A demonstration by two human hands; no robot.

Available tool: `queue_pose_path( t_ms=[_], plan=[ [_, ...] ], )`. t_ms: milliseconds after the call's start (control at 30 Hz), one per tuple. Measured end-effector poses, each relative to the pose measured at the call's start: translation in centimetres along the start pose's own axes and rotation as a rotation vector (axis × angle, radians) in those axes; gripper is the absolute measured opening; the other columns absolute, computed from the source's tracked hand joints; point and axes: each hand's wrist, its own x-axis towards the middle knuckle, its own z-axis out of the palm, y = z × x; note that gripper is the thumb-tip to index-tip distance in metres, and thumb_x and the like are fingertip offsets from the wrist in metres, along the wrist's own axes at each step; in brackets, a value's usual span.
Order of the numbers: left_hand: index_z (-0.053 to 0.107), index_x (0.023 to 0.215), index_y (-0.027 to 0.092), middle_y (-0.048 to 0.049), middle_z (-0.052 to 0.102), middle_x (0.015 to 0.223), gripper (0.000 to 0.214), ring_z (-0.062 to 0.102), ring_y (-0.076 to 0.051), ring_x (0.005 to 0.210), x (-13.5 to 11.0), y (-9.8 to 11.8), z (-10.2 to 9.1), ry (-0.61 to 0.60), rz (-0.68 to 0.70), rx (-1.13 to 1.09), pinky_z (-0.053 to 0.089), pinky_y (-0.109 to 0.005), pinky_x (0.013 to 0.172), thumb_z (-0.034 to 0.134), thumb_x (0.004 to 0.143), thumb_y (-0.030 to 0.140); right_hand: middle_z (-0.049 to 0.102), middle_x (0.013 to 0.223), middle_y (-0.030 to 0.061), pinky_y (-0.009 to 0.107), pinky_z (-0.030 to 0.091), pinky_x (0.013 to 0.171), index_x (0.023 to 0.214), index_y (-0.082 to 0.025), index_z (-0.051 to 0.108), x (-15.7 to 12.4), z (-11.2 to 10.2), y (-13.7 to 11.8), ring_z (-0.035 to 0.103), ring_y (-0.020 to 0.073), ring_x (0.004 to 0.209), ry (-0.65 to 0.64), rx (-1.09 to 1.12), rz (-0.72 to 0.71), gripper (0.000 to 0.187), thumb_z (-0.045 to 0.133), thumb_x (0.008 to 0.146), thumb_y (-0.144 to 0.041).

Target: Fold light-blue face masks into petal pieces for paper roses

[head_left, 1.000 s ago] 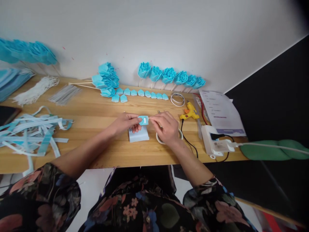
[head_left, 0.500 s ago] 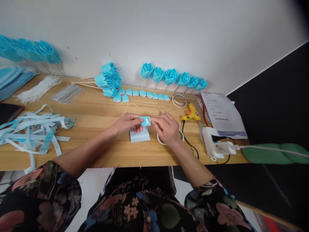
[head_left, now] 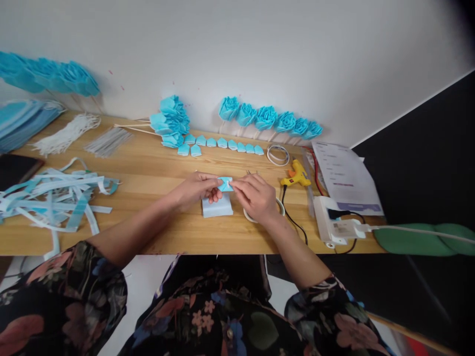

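Observation:
My left hand [head_left: 204, 188] is closed, pinching a small folded blue fabric piece [head_left: 224, 186] between thumb and fingers, above the table. On that piece shows a small white strip [head_left: 228, 183]. My right hand [head_left: 257, 196] is closed too, its thumb and forefinger pinched at the strip by the piece's right edge. Below my hands lies a stack of pale blue rectangles [head_left: 217, 208]. A roll of tape [head_left: 281, 210] sits partly hidden under my right hand. Beyond, a row of folded blue petals [head_left: 221, 143] lies on the wooden table [head_left: 148, 173].
Blue fabric roses [head_left: 265, 117] lean along the wall, with more roses [head_left: 172, 122] lying left of them. A yellow glue gun [head_left: 296, 174], a white ring roll [head_left: 278, 155] and a power strip [head_left: 326, 220] are on the right. Cut strips [head_left: 55, 195] are heaped on the left.
The white strip, flat on the folded piece before, now looks bent and reaches my right fingertips. Both hands stay nearly in place; the whole view has shifted slightly.

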Motion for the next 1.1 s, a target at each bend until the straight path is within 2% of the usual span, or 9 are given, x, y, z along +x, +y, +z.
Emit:
queue_pose_path(
  t_ms=[167,300,367,433,533,633,833,933,1100],
  plan=[
    [0.064,0.070,0.013,-0.0042,0.065,0.059,0.021,0.056,-0.010,0.051,0.1,0.0,-0.1,0.025,0.012,0.020,0.042,-0.022,0.050,0.068,0.082,0.030,0.075,0.105,0.0071,0.040,0.053,0.086,0.111,-0.023,0.070,0.6,-1.6,-0.3,0.067,0.0226,0.096,-0.052,0.118,0.053,0.025,0.055,0.091,-0.019],
    [0.064,0.067,0.013,-0.0041,0.066,0.060,0.025,0.055,-0.009,0.050,0.0,0.1,-0.2,0.015,0.059,0.175,0.044,-0.023,0.052,0.065,0.084,0.031,0.074,0.114,0.0067,0.040,0.053,0.088,0.122,-0.025,0.064,1.1,-2.2,-0.1,0.067,0.0214,0.103,-0.087,0.327,0.321,0.030,0.049,0.095,-0.024],
    [0.065,0.067,0.013,-0.0038,0.066,0.059,0.025,0.055,-0.009,0.050,0.0,0.1,-0.2,0.012,0.076,0.265,0.045,-0.023,0.053,0.063,0.085,0.031,0.073,0.113,0.0066,0.036,0.054,0.082,0.125,-0.024,0.061,1.4,-2.0,0.1,0.068,0.0199,0.099,-0.148,0.474,0.468,0.033,0.051,0.095,-0.028],
    [0.065,0.068,0.013,-0.0031,0.065,0.059,0.025,0.055,-0.010,0.050,0.0,0.1,-0.3,0.021,0.087,0.326,0.045,-0.023,0.053,0.062,0.086,0.031,0.073,0.108,0.0061,0.031,0.052,0.074,0.127,-0.023,0.060,1.8,-1.6,0.3,0.068,0.0179,0.091,-0.236,0.619,0.550,0.037,0.055,0.092,-0.031],
    [0.063,0.069,0.014,-0.0019,0.064,0.058,0.024,0.055,-0.010,0.050,0.1,0.0,-0.5,0.045,0.111,0.359,0.045,-0.023,0.052,0.062,0.085,0.032,0.070,0.091,0.0021,0.027,0.047,0.065,0.129,-0.020,0.059,2.2,-0.8,0.5,0.062,0.0138,0.075,-0.319,0.759,0.586,0.044,0.061,0.086,-0.032],
    [0.062,0.070,0.014,-0.0009,0.063,0.059,0.024,0.054,-0.009,0.050,0.3,-0.2,-0.7,0.071,0.152,0.346,0.044,-0.022,0.051,0.064,0.084,0.034,0.063,0.080,-0.0021,0.025,0.041,0.061,0.128,-0.020,0.060,2.3,0.1,0.5,0.054,0.0107,0.065,-0.322,0.824,0.598,0.046,0.065,0.083,-0.031],
    [0.060,0.077,0.015,-0.0019,0.063,0.064,0.035,0.056,-0.010,0.053,0.4,-0.4,-0.5,0.069,0.224,0.224,0.046,-0.023,0.051,0.063,0.084,0.049,0.058,0.078,-0.0029,0.025,0.039,0.061,0.125,-0.021,0.061,2.4,1.1,-0.2,0.051,0.0109,0.067,-0.174,0.843,0.653,0.044,0.064,0.082,-0.030],
    [0.061,0.079,0.015,0.0002,0.061,0.065,0.030,0.054,-0.009,0.053,0.4,-0.5,-0.5,0.076,0.221,0.273,0.045,-0.022,0.051,0.071,0.078,0.043,0.057,0.075,-0.0035,0.026,0.040,0.062,0.124,-0.022,0.062,2.5,1.3,-0.4,0.052,0.0113,0.067,-0.115,0.840,0.666,0.042,0.063,0.083,-0.030],
    [0.059,0.074,0.016,0.0012,0.059,0.062,0.025,0.053,-0.009,0.054,0.5,-0.5,-0.8,0.101,0.192,0.326,0.044,-0.021,0.051,0.071,0.076,0.037,0.064,0.084,-0.0002,0.027,0.045,0.070,0.123,-0.021,0.063,2.4,1.3,-0.3,0.059,0.0133,0.078,-0.142,0.926,0.635,0.038,0.062,0.088,-0.036]
  ],
)
